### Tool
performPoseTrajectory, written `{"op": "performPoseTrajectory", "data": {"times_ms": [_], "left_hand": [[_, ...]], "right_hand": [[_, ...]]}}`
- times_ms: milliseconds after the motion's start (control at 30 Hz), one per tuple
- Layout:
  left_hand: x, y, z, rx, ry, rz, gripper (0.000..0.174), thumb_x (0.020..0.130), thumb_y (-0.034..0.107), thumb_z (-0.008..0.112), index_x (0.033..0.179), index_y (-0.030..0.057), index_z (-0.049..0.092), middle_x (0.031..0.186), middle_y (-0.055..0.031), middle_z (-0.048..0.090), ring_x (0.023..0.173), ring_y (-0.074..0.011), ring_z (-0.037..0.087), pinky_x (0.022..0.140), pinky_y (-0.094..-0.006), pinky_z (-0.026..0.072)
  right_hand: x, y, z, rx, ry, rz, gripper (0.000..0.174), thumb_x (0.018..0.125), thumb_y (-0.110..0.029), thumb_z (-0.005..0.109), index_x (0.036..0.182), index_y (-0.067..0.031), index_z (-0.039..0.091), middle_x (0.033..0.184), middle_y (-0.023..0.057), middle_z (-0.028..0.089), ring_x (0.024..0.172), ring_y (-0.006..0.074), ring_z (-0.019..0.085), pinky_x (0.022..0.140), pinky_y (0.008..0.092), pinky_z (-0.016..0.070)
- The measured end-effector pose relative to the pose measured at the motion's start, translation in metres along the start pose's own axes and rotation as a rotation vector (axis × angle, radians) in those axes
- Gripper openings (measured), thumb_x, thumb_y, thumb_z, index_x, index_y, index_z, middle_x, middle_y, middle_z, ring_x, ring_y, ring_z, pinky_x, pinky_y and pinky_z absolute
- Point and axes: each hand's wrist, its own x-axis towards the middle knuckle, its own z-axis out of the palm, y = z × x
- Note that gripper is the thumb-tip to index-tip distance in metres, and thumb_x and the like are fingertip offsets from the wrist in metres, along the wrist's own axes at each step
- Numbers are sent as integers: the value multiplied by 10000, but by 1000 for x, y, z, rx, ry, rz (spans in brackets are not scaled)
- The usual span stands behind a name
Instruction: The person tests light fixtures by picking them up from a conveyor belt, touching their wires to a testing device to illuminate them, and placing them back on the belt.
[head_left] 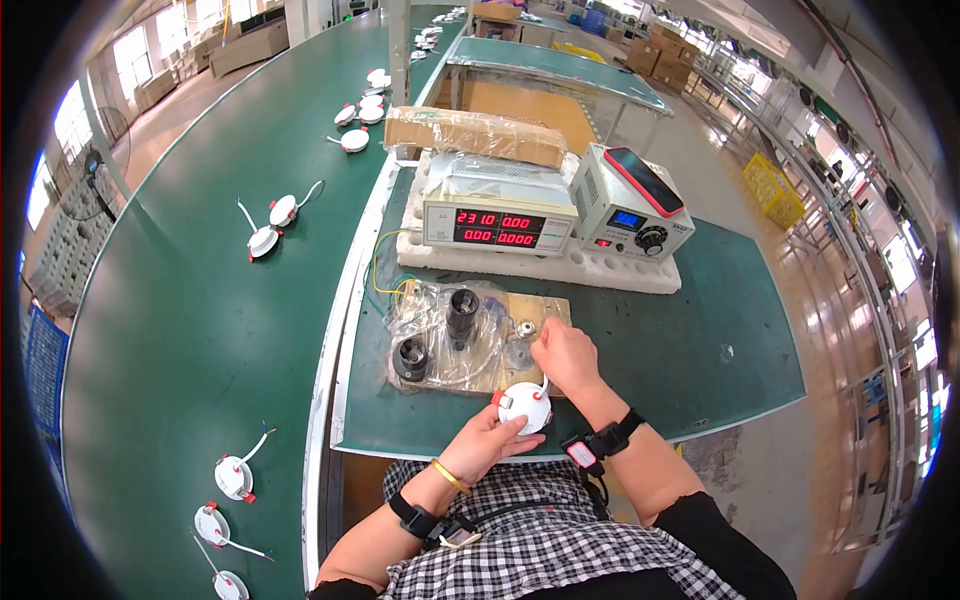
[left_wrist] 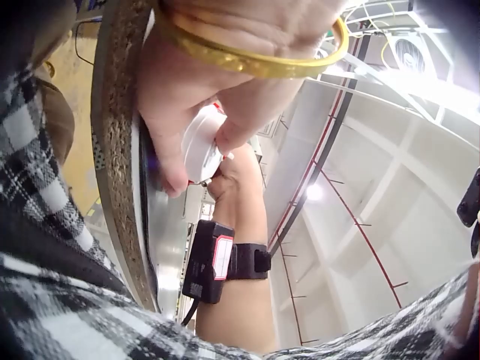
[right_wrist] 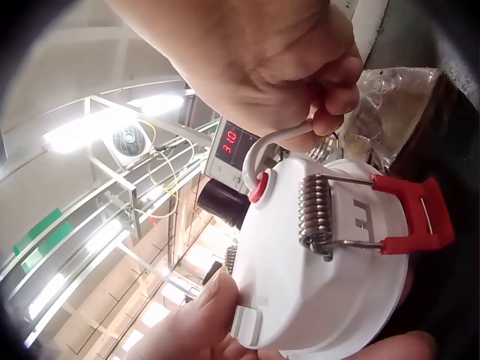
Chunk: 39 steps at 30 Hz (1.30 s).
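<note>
My left hand (head_left: 488,440) holds a round white downlight (head_left: 527,408) by its rim, thumb on one side and fingers on the other, over the table's front edge. Its white back faces up, with a red-tipped spring clip (right_wrist: 416,216) on the side. A white cable (right_wrist: 274,142) leaves the back through a red grommet. My right hand (head_left: 567,360) pinches that cable near its end, just above a plastic-wrapped board (head_left: 480,370). The wire ends are mostly hidden by the fingers. Two black cylinders (head_left: 463,315) stand on the board.
Behind the board, a power meter (head_left: 500,228) with red digits and a grey box with a knob (head_left: 630,220) sit on white foam. A red-edged phone (head_left: 645,180) lies on that box. Along the left, a green conveyor belt (head_left: 230,330) carries several more downlights.
</note>
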Motion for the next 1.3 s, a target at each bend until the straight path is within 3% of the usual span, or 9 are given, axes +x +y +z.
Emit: {"op": "performPoseTrajectory", "data": {"times_ms": [200, 267, 367, 567, 767, 1000, 1100, 1167, 1300], "left_hand": [[-7, 9, 5, 131, 43, -52, 400, 948, 164, 541, 1278, -24, 415, 1188, -128, 557, 1006, -256, 627, 864, -327, 539], [-17, 26, 16, 256, 89, -120, 409, 934, 187, 573, 1258, -24, 438, 1131, -127, 586, 938, -234, 655, 798, -318, 562], [-23, 40, 16, 1242, 454, 447, 230, 866, 178, 667, 1000, -1, 613, 830, -69, 642, 684, -119, 619, 596, -267, 494], [-4, 65, 33, 1022, 358, 669, 125, 869, 112, 655, 929, 10, 617, 765, 0, 598, 639, -66, 520, 583, -217, 436], [-1, 64, 18, 489, 50, 404, 136, 907, 141, 614, 956, 14, 606, 826, -6, 604, 695, -64, 531, 623, -221, 445], [-1, 87, 34, 773, 121, 506, 120, 936, 141, 562, 958, 24, 576, 862, 4, 605, 773, -66, 543, 692, -212, 448], [5, 96, 22, 615, -50, 231, 136, 951, 171, 535, 933, 40, 569, 894, 3, 593, 780, -79, 548, 740, -228, 468], [9, 88, 21, 288, 17, 266, 186, 975, 208, 493, 937, 45, 575, 892, -4, 586, 801, -93, 554, 752, -240, 468], [3, 63, 5, 142, 59, 349, 465, 995, 317, 430, 1317, -19, 434, 1292, -146, 512, 1154, -221, 530, 987, -353, 435]], "right_hand": [[-3, 8, -7, 94, -19, -24, 152, 762, -184, 596, 793, -35, 584, 684, 159, 633, 634, 317, 631, 593, 414, 486], [-14, 2, -21, 548, -72, -7, 128, 809, -137, 604, 816, -15, 563, 609, 77, 587, 522, 161, 542, 512, 311, 423], [-29, -10, -39, 825, -185, 10, 73, 881, -71, 573, 861, -13, 533, 609, -40, 495, 552, 11, 425, 488, 193, 345], [-51, -39, -62, 945, -257, -21, 70, 892, -70, 559, 902, -8, 528, 609, -52, 476, 551, 14, 394, 478, 200, 321], [-58, -33, -64, 1272, -476, 27, 92, 904, -79, 548, 936, 6, 535, 627, -33, 512, 542, 26, 437, 487, 196, 363], [-53, -31, -67, 1113, -477, 29, 82, 907, -90, 554, 933, -14, 539, 620, -48, 499, 528, 21, 425, 468, 192, 335], [-56, -34, -76, 1020, -611, 6, 75, 908, -92, 556, 923, -20, 539, 623, -49, 507, 526, 16, 430, 456, 193, 323], [-52, -43, -75, 1072, -460, 27, 66, 906, -73, 543, 901, -9, 529, 601, -37, 489, 501, 23, 410, 441, 196, 306], [-34, -39, -64, 1372, -158, 193, 72, 906, -69, 539, 918, -12, 496, 593, -29, 461, 481, 34, 393, 433, 200, 312]]}}
